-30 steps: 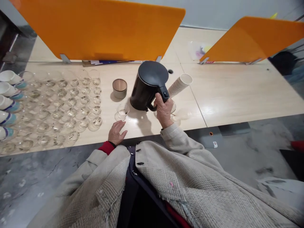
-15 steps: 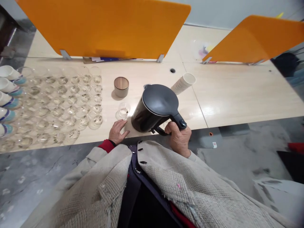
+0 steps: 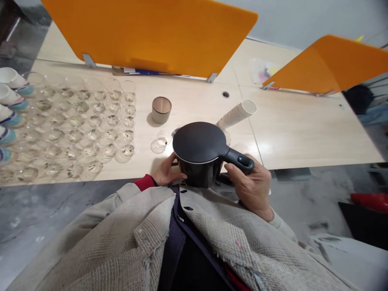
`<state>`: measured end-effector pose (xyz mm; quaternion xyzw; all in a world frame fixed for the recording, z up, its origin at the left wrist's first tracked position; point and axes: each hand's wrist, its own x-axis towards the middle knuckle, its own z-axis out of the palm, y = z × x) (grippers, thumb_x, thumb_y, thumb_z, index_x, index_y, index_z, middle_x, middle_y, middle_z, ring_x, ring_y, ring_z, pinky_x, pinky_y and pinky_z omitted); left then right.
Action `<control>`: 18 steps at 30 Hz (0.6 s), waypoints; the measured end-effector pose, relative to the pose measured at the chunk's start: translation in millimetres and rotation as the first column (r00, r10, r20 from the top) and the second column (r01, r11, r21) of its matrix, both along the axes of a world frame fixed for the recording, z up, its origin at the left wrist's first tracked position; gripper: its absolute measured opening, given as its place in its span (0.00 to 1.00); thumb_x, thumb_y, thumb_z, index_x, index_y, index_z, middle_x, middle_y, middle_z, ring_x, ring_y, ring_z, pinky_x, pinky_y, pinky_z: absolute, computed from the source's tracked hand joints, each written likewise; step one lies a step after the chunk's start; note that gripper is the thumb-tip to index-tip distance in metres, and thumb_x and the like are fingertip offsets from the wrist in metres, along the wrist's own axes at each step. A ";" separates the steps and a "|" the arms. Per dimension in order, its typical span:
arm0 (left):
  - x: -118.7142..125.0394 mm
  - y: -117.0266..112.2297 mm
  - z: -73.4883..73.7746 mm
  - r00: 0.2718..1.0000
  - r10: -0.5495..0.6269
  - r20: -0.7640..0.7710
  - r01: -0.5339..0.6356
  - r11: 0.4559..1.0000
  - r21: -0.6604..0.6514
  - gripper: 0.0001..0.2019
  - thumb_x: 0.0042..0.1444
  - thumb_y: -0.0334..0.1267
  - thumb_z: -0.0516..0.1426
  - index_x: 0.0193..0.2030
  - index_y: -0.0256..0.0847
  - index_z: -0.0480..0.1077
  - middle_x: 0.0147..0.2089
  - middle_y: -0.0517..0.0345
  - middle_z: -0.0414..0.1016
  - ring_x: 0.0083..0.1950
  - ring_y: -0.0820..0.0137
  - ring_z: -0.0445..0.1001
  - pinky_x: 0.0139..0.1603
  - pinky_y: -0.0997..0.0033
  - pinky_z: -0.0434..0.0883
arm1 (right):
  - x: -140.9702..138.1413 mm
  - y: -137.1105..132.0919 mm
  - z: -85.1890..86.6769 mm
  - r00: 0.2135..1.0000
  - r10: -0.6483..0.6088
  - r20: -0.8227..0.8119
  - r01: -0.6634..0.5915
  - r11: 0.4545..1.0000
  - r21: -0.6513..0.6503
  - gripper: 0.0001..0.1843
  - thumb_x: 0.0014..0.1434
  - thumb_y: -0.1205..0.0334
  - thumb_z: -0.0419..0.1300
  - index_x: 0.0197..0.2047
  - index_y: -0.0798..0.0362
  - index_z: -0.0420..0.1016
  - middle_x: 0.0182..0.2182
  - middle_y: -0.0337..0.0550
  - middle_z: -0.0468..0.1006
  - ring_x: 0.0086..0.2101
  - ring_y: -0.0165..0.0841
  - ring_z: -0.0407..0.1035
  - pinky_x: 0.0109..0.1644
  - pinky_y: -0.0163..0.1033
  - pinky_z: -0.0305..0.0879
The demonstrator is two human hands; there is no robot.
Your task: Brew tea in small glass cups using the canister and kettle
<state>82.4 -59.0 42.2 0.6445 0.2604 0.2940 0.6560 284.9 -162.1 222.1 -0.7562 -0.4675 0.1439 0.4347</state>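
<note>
While the right hand [image 3: 252, 182] is closed around the handle of a black kettle [image 3: 198, 173], the left hand [image 3: 167, 171] is half open, its thumb and fingers spread and set against the kettle's lower left side. The kettle is close in front of the person's coat [image 3: 121, 226], at the near edge of the pale wooden surface [image 3: 303, 125], lid uppermost and spout towards the left; whether its base rests on anything cannot be told. Just beyond the left hand is a small clear cup [image 3: 162, 141] with a few dark bits in it. Farther back is a round container [image 3: 161, 115] with a wood-toned top. Behind the kettle on the right, a stack of pale cups [image 3: 238, 115] is partly hidden by it. To the left, rows of clear cups [image 3: 127, 150] hold dark bits, and stacked white and blue cups [image 3: 10, 95] line the far left. Beyond all these, two orange panels [image 3: 151, 32] stand on the surface in metal clips [image 3: 211, 78], with papers [image 3: 145, 72] lying under the left one.
</note>
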 end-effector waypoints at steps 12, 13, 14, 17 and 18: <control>7.7 -6.6 1.9 0.987 -0.045 0.155 0.090 0.952 -0.293 0.49 0.44 0.61 0.76 0.68 0.43 0.65 0.67 0.39 0.75 0.60 0.51 0.81 0.53 0.53 0.83 | -8.7 28.0 16.4 1.000 0.018 0.000 -0.017 0.983 -0.185 0.20 0.56 0.46 0.71 0.27 0.49 0.67 0.22 0.32 0.64 0.26 0.28 0.55 0.28 0.37 0.53; 8.0 -7.0 1.7 0.985 -0.046 0.166 0.094 0.949 -0.300 0.49 0.44 0.61 0.76 0.68 0.43 0.65 0.68 0.38 0.74 0.61 0.50 0.81 0.54 0.52 0.83 | -9.2 29.4 16.2 1.000 0.016 0.003 -0.015 0.982 -0.188 0.21 0.56 0.46 0.71 0.27 0.48 0.67 0.22 0.32 0.64 0.26 0.29 0.55 0.28 0.37 0.53; 8.2 -7.4 1.5 0.984 -0.048 0.173 0.100 0.947 -0.306 0.49 0.45 0.60 0.76 0.69 0.43 0.65 0.69 0.38 0.73 0.63 0.49 0.80 0.56 0.51 0.83 | -9.6 30.9 16.1 1.000 0.016 0.005 -0.015 0.982 -0.191 0.21 0.56 0.46 0.71 0.26 0.48 0.67 0.22 0.32 0.63 0.26 0.29 0.54 0.28 0.37 0.52; 8.0 -8.2 1.0 0.982 -0.043 0.182 0.101 0.943 -0.317 0.48 0.47 0.58 0.76 0.69 0.42 0.64 0.71 0.36 0.72 0.66 0.47 0.77 0.61 0.45 0.81 | -10.5 35.0 16.1 1.000 0.026 0.008 -0.024 0.979 -0.203 0.22 0.57 0.45 0.71 0.26 0.48 0.66 0.21 0.32 0.62 0.26 0.29 0.54 0.28 0.37 0.51; 7.7 -8.3 0.7 0.982 -0.043 0.183 0.101 0.943 -0.317 0.47 0.48 0.58 0.76 0.69 0.41 0.64 0.70 0.35 0.71 0.67 0.46 0.77 0.62 0.43 0.79 | -10.8 36.4 16.3 0.999 0.032 0.009 -0.030 0.978 -0.207 0.22 0.57 0.45 0.70 0.26 0.48 0.66 0.21 0.32 0.62 0.25 0.29 0.53 0.28 0.37 0.51</control>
